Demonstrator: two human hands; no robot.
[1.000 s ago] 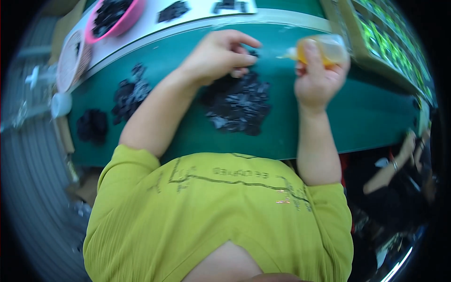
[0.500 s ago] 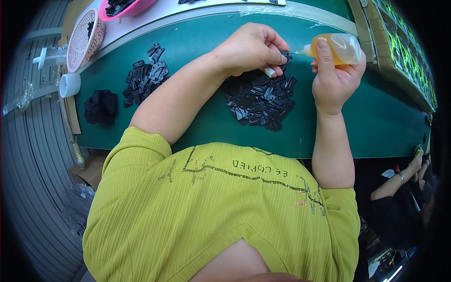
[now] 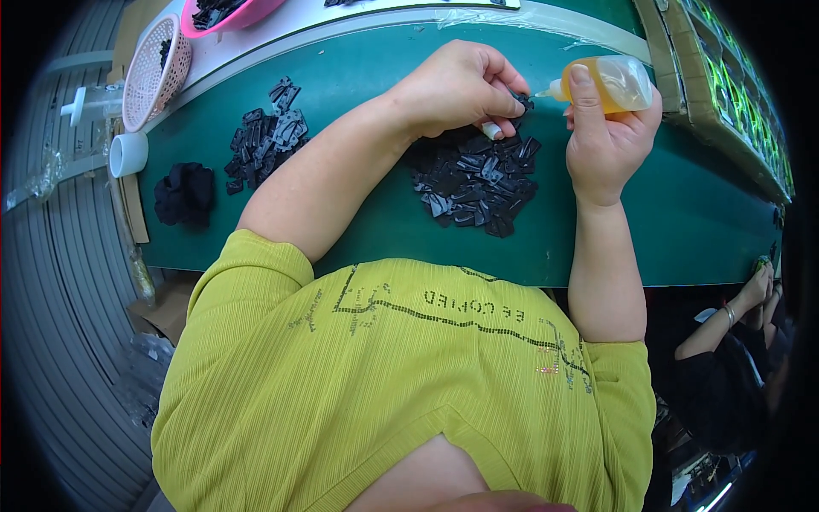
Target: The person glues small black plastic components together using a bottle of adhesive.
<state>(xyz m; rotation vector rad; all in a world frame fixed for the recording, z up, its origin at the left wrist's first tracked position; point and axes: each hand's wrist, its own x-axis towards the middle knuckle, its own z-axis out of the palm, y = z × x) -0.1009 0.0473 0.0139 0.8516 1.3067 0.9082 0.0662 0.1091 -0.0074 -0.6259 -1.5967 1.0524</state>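
Note:
My left hand (image 3: 469, 90) pinches a small black plastic part (image 3: 524, 101) between thumb and fingers; a white wrap covers one of its fingertips. In my right hand (image 3: 610, 145) is a squeeze bottle (image 3: 621, 84) of amber liquid, tilted so its thin nozzle points left at the black part. The nozzle tip is at or very near the part; whether they touch I cannot tell. Below my left hand lies a loose pile of flat black plastic parts (image 3: 478, 183). A second pile of such parts (image 3: 266, 136) sits left of my left forearm.
The green table (image 3: 358, 222) carries a bundled black cloth (image 3: 183, 194) at left, near a white cup-like roll (image 3: 128, 154). Pink baskets (image 3: 136, 94) stand at the far left. A cardboard box of green-lit items (image 3: 717, 111) borders the right. Another person's arm (image 3: 725, 324) shows at lower right.
Both hands hold nearly the same pose. The bottle has shifted very slightly left and up, its nozzle still by the black part.

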